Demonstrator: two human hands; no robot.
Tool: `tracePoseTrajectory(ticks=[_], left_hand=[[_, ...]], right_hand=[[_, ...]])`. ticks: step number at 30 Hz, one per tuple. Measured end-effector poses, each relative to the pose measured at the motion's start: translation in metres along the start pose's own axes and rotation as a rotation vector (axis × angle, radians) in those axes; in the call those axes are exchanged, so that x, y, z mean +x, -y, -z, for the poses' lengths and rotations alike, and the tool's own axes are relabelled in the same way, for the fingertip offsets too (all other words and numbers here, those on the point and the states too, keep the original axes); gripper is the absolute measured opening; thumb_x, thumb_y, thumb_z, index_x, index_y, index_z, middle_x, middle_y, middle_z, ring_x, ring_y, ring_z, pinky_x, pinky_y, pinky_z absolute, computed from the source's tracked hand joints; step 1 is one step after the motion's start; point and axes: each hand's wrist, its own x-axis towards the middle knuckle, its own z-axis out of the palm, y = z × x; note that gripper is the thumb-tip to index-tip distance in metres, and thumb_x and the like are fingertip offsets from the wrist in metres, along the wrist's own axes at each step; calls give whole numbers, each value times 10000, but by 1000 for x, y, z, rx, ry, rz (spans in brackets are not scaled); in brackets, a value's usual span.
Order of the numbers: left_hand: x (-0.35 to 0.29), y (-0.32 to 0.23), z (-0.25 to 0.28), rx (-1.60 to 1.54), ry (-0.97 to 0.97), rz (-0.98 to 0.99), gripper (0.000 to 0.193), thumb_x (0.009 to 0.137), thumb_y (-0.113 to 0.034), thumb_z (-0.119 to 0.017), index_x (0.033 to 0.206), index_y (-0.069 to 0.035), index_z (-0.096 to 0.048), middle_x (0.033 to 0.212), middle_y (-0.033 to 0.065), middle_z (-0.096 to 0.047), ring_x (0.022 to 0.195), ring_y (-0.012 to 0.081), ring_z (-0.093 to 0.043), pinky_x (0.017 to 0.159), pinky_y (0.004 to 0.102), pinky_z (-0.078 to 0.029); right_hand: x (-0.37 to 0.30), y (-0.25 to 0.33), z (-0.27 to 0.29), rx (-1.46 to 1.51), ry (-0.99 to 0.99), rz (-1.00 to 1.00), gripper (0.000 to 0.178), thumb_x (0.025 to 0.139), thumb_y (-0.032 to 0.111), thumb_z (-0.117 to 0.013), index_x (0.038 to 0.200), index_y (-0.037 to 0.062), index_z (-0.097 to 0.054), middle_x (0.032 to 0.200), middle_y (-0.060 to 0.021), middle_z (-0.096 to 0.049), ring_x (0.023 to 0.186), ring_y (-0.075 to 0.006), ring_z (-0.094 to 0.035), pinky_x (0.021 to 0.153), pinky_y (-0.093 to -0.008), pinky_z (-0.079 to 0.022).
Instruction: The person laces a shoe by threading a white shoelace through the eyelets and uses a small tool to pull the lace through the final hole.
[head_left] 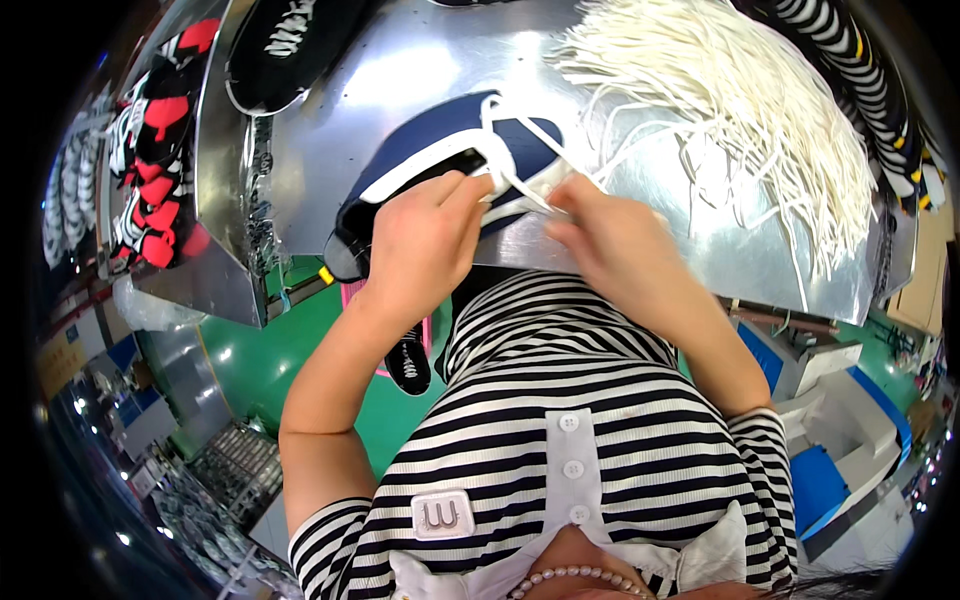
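Note:
A navy and white shoe point(432, 124) lies on its side on the metal table in front of me, its toe to the right. White shoelace point(515, 180) loops over its eyelet area. My left hand point(425, 235) is closed at the shoe's opening, fingertips pinched on the lace near the eyelets; the palm covers part of the shoe. My right hand point(622, 250), a little smeared by motion, is closed with thumb and forefinger on a stretch of the same lace near the toe. Lace ends trail right across the table.
A large heap of white shoelaces point(740, 110) covers the table's right side. One black shoe point(290, 50) sits at the far left of the metal table point(310, 190). Red, black and white shoe parts point(155, 180) hang beyond the left edge. Open boxes point(840, 430) stand at the lower right.

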Motion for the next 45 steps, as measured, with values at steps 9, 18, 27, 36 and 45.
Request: tracePoseTrajectory(ticks=[9, 18, 27, 36, 45], left_hand=[[-5, 1, 6, 30, -26, -19, 237, 851, -166, -646, 1051, -39, -663, 862, 80, -645, 777, 255, -643, 664, 363, -519], [12, 37, 22, -1013, 578, 768, 460, 938, -444, -634, 1204, -70, -667, 1212, 51, -633, 1181, 151, -512, 1035, 272, -329], [13, 50, -5, -544, -8, 424, 196, 852, -208, -680, 923, -40, -749, 804, 91, -717, 719, 178, -663, 702, 309, -505], [13, 45, 11, -303, -6, 336, 157, 857, -139, -651, 859, 4, -715, 774, 138, -685, 721, 283, -627, 711, 380, -497], [-115, 142, 112, 869, -511, 326, 77, 877, -70, -612, 948, -41, -618, 931, 151, -632, 909, 352, -583, 798, 439, -477]], right_hand=[[53, -31, 30, 773, -62, -282, 406, 812, 188, -805, 1087, 71, -530, 1055, -55, -608, 964, -139, -536, 844, -271, -466], [48, -14, -2, 697, -151, -192, 449, 791, 82, -803, 1106, 82, -482, 912, 15, -538, 755, -48, -468, 628, -199, -392], [45, -23, -6, 884, -162, -397, 354, 857, 116, -756, 1077, 77, -481, 925, -53, -615, 795, -96, -565, 659, -240, -462], [36, -28, -14, 887, -199, -356, 369, 848, 173, -778, 1059, 104, -483, 818, 38, -486, 697, -39, -407, 568, -208, -311], [28, -32, 0, 1101, -392, -271, 309, 874, 73, -738, 1057, 74, -489, 915, -19, -589, 783, -73, -539, 677, -204, -438]])
